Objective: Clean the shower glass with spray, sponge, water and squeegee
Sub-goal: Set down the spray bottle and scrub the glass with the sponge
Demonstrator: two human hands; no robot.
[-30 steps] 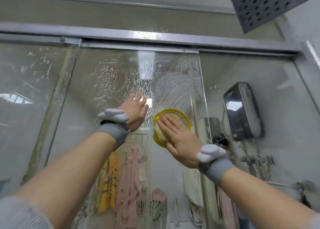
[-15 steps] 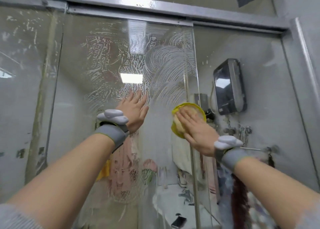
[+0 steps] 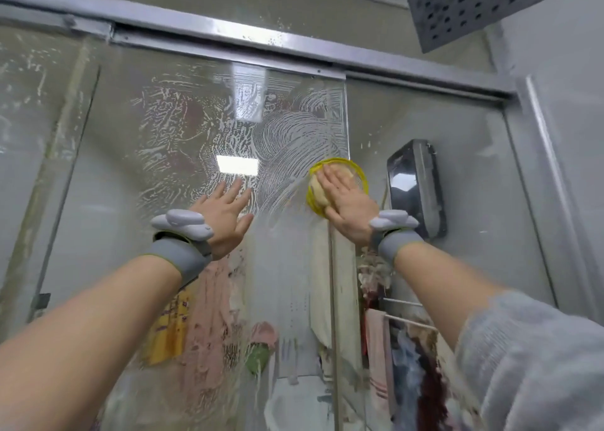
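My right hand (image 3: 348, 207) lies flat on the yellow sponge (image 3: 336, 185), fingers (image 3: 330, 182) straight and close together, pressing it against the shower glass (image 3: 183, 130). The sponge sits right at the vertical edge of the sliding pane, at about two o'clock from the middle of the view, with its yellow rim showing around my fingertips. My left hand (image 3: 225, 216) is flat on the same pane, at nine o'clock from the sponge and well apart from it; its fingers are straight and slightly spread, holding nothing.

White soapy streaks (image 3: 294, 133) cover the glass at twelve o'clock from both hands, curved arcs nearest the sponge and rougher smears toward eleven o'clock. The metal top rail (image 3: 228, 35) of the enclosure runs across above them. A perforated grey shower head (image 3: 483, 2) hangs at one o'clock. Seen through the glass at three o'clock from the sponge, a dark wall-mounted unit (image 3: 413, 185) is fixed to the wall. Both wrists wear grey bands with white devices (image 3: 183, 223).
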